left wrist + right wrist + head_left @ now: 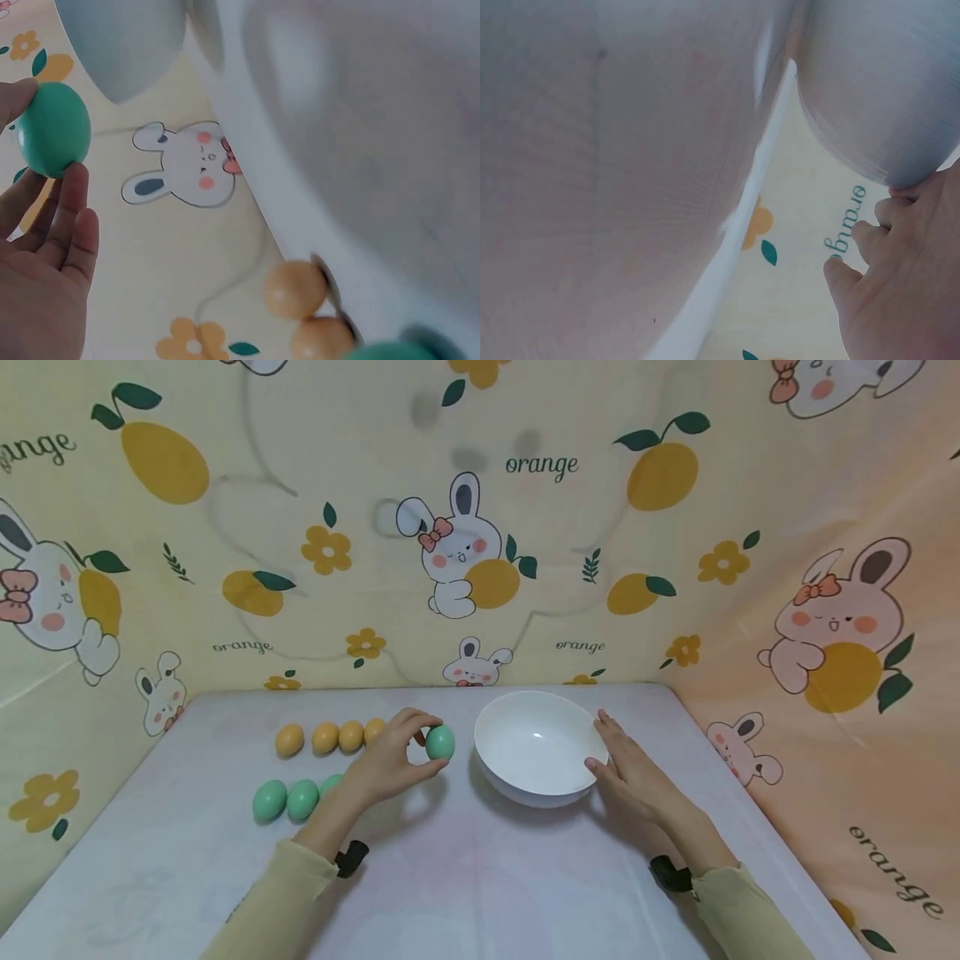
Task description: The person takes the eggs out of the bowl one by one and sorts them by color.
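Note:
Between thumb and fingertips my left hand (392, 761) pinches a green egg (440, 742), held just left of the white bowl (536, 797). The left wrist view shows that egg (55, 129) gripped at its two ends, off the table. My right hand (637, 777) rests against the bowl's right side, its thumb at the rim and its fingers extended. In the right wrist view the fingers of the right hand (911, 262) meet the outside of the bowl (885, 90). No contents show inside the bowl.
A row of several yellow-orange eggs (289, 740) lies at the back left, partly behind my left hand. In front of it is a row of green eggs (270, 801), partly hidden by my left forearm. A patterned cloth (360, 485) hangs behind the white table (465, 893).

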{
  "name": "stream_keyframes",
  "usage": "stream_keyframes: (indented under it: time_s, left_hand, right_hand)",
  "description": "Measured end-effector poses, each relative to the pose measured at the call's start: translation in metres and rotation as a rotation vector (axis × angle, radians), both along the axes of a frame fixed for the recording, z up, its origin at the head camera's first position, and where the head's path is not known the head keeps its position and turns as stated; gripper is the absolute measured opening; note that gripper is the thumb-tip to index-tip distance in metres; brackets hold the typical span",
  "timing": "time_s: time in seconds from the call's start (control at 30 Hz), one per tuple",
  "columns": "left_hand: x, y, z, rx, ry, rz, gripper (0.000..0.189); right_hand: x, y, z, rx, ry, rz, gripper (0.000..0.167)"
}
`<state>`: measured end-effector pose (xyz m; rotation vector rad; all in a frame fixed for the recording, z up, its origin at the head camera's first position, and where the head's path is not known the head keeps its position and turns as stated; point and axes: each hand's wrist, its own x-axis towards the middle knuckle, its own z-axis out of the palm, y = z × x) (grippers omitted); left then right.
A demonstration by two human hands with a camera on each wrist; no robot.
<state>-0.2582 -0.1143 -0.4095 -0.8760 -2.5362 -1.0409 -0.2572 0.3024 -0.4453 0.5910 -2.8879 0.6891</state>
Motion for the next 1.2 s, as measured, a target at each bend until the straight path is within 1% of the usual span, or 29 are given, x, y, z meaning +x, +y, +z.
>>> stream_keyframes:
  time_s: [0.1,0.17,0.23,0.33,0.43,0.67,0.77,0.9,1.07,1.2]
  left_hand:
    - [0.0,-0.009,-0.002,-0.042,-0.007,0.024,0.052]
    - [-0.001,-0.016,-0.002,-0.061,-0.009,0.027,0.052]
    - [0.001,-0.023,-0.001,-0.081,-0.013,0.029,0.052]
    - [0.004,-0.034,0.001,-0.109,-0.038,0.038,0.051]
    - [0.006,-0.044,0.003,-0.157,-0.05,0.048,0.05]
    - [0.011,-0.06,0.006,-0.245,-0.08,0.062,0.048]
    - [0.012,-0.066,0.004,-0.292,-0.06,0.057,0.046]
    - [0.012,-0.074,0.0,-0.356,-0.01,0.048,0.045]
    - [0.012,-0.081,-0.006,-0.418,0.029,0.049,0.046]
    - [0.012,-0.086,-0.01,-0.488,0.012,0.064,0.048]
  right_hand:
    - [0.0,0.001,0.001,0.002,-0.003,-0.003,0.078]
    - [0.0,0.001,0.002,-0.001,0.001,0.0,0.078]
    - [0.0,0.001,0.002,0.001,0.003,0.002,0.078]
    - [0.0,0.001,0.003,-0.003,0.004,0.004,0.078]
    - [0.0,0.001,0.003,-0.008,0.008,0.003,0.078]
    - [0.0,0.003,0.001,-0.01,0.017,0.001,0.078]
    - [0.0,0.003,0.0,-0.011,0.006,0.004,0.078]
    - [-0.001,0.002,0.0,-0.008,-0.005,0.004,0.078]
    - [-0.001,0.001,-0.001,-0.005,-0.006,0.003,0.078]
    - [-0.001,0.001,-0.001,-0.003,-0.006,0.004,0.078]
